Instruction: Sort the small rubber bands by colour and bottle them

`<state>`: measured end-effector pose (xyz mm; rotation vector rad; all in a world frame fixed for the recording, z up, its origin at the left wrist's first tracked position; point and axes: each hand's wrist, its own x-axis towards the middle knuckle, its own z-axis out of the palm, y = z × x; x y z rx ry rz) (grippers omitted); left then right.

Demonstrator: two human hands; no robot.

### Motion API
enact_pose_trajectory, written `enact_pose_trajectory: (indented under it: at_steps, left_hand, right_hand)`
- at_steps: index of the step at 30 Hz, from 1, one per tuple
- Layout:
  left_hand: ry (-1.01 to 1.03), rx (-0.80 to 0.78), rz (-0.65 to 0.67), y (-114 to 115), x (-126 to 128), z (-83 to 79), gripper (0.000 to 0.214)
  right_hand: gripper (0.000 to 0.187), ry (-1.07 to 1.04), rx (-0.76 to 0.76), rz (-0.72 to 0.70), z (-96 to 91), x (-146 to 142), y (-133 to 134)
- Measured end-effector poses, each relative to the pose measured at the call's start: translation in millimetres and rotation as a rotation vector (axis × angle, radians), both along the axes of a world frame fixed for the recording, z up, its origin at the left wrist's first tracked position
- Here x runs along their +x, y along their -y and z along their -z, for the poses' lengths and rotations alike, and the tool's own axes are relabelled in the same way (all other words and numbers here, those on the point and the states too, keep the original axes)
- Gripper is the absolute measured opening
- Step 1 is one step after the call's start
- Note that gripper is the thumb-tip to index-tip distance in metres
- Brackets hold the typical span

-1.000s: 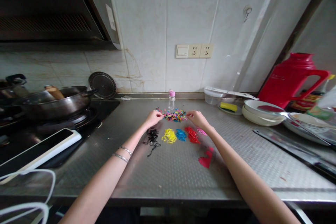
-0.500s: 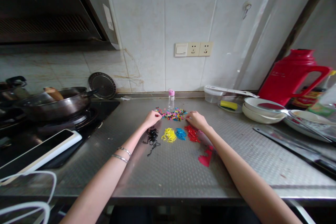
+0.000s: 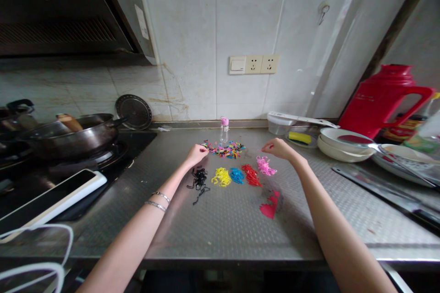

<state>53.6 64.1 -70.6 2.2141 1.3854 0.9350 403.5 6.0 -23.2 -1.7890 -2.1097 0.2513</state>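
Note:
My left hand (image 3: 196,154) is closed in a pinch at the left edge of a mixed pile of small coloured rubber bands (image 3: 227,149). What it holds, if anything, is too small to make out. My right hand (image 3: 279,149) is also pinched, raised just beyond the pink rubber bands (image 3: 265,165); any small thing at its fingertips is unclear. Sorted heaps lie in a row nearer me: black bands (image 3: 199,177), yellow bands (image 3: 221,176), blue bands (image 3: 237,175) and red bands (image 3: 251,175).
Behind the mixed pile stands a small clear bottle with a pink cap (image 3: 224,130). A torn red piece (image 3: 270,206) lies in front. To the right are a cleaver (image 3: 374,188), bowls (image 3: 340,146) and a red thermos (image 3: 381,100); to the left, a pan (image 3: 75,139) on the stove.
My right hand has moved right from the mixed pile, uncovering the pink bands. My left hand has shifted slightly left and stays by the mixed pile.

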Motion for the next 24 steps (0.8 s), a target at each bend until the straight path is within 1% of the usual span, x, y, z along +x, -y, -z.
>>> enact_pose_trajectory:
  at_steps: [3, 5, 7, 10, 14, 17, 20, 24]
  left_hand:
    - [-0.031, -0.004, 0.031, 2, 4, 0.0, 0.023]
    - [-0.066, 0.002, 0.060, 5, 8, -0.2, 0.022]
    - [-0.103, 0.026, 0.071, 7, 12, -0.3, 0.022]
    - [-0.151, 0.061, 0.071, 9, 18, -0.7, 0.023]
    - [-0.156, 0.111, 0.044, 12, 28, -3.5, 0.025]
    - [-0.150, 0.138, 0.067, 14, 37, -6.3, 0.027]
    - [-0.155, 0.139, 0.111, 15, 43, -6.4, 0.027]
    - [-0.188, 0.157, 0.120, 13, 43, -3.1, 0.024]
  right_hand:
    - [0.022, -0.031, -0.174, -0.066, -1.2, 7, 4]
    - [0.024, -0.042, -0.227, -0.087, -1.2, 7, 6]
    - [0.023, -0.032, -0.188, -0.079, -1.8, 4, 6]
    - [0.020, 0.008, -0.078, -0.056, -3.9, -3, 5]
    - [0.023, 0.056, 0.002, -0.048, -7.2, -18, 9]
    - [0.025, 0.070, 0.015, -0.042, -8.9, -27, 13]
    - [0.025, 0.089, 0.024, -0.041, -8.8, -31, 15]
    - [0.025, 0.093, 0.028, -0.033, -5.9, -30, 13]
